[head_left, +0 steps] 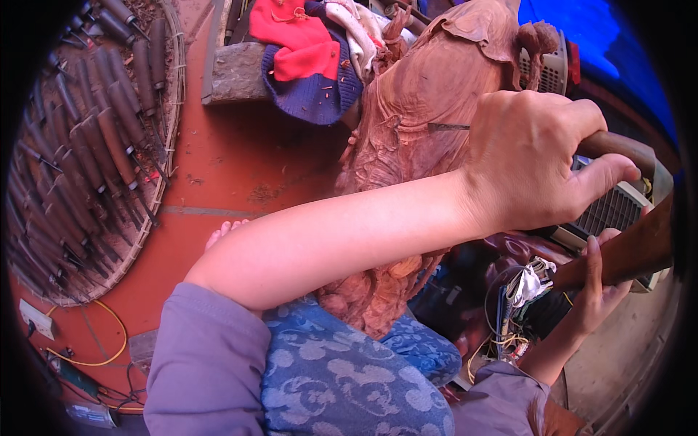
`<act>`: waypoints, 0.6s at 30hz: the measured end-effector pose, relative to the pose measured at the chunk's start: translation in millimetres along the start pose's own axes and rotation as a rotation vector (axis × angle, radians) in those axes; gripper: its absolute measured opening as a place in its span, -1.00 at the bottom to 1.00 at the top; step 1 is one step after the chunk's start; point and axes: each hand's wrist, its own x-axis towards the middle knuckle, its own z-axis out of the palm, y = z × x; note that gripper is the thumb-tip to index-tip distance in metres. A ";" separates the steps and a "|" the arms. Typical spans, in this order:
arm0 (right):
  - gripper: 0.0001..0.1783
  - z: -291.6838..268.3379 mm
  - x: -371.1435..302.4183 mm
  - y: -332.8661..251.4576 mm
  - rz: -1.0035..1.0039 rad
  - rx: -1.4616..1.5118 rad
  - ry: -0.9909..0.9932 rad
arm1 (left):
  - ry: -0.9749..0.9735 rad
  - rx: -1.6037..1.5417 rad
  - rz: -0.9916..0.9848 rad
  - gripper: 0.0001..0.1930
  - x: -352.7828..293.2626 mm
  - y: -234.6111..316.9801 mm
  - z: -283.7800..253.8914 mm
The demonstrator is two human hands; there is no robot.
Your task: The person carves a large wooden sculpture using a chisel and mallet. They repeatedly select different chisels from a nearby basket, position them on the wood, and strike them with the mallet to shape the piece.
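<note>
A reddish-brown wood carving [418,160] with draped folds leans across the middle, its lower end by my patterned blue trousers [342,370]. My left hand [534,156] is wrapped round a chisel [618,147], its wooden handle sticking out to the right of the fist. The thin dark blade points left and its tip meets the carved folds. Lower at the right, my right hand [598,291] grips a brown wooden mallet [632,243], which slants up to the right edge near the chisel's handle end. My left forearm hides part of the carving.
A round woven tray [177,109] with several wooden-handled chisels [102,145] lies on the red floor at left. Red and navy knitted cloth [309,73] hangs by a wooden block [236,73]. Yellow cable [120,323] lies lower left; tangled wires [509,341] lie lower right.
</note>
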 end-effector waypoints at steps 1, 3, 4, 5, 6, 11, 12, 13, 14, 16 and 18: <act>-0.16 0.0 -0.8 -0.4 -0.001 0.001 -0.002 | 0.002 0.002 -0.012 -0.58 -0.2 -1.0 -0.2; -0.21 0.4 -1.1 -1.2 -0.008 0.010 0.005 | -0.003 -0.004 -0.025 -0.58 -0.4 -2.8 -1.0; -0.25 0.5 -0.8 -2.0 -0.015 0.017 0.013 | -0.010 -0.012 -0.026 -0.59 -0.5 -3.7 -1.6; -0.29 0.5 -0.7 -2.6 -0.021 0.024 0.022 | -0.017 -0.020 -0.028 -0.59 -0.6 -4.3 -2.2; -0.36 -3.2 -1.0 0.9 -0.026 -0.029 0.041 | -0.003 -0.048 -0.029 -0.59 -0.7 -4.7 -1.4; -0.64 -4.8 1.2 18.6 -0.188 -0.474 0.185 | 0.036 -0.093 -0.028 -0.59 -3.6 -6.1 -3.7; -0.65 -9.8 0.9 17.1 -0.152 -0.458 0.153 | 0.034 -0.096 -0.028 -0.59 -4.4 -6.6 -4.5; -0.65 -9.4 -0.7 17.0 -0.106 -0.359 0.168 | 0.029 -0.094 -0.022 -0.58 -5.1 -7.2 -5.4; -0.66 -7.4 -3.4 18.2 -0.060 -0.260 0.182 | 0.028 -0.100 -0.017 -0.58 -5.8 -7.6 -5.9; -0.67 -4.9 -5.8 17.5 -0.067 -0.241 0.202 | 0.024 -0.120 -0.008 -0.57 -6.3 -7.3 -6.8; -0.67 -0.5 -4.2 17.7 -0.181 -0.393 0.208 | 0.022 -0.144 0.005 -0.56 -7.7 -7.1 -8.3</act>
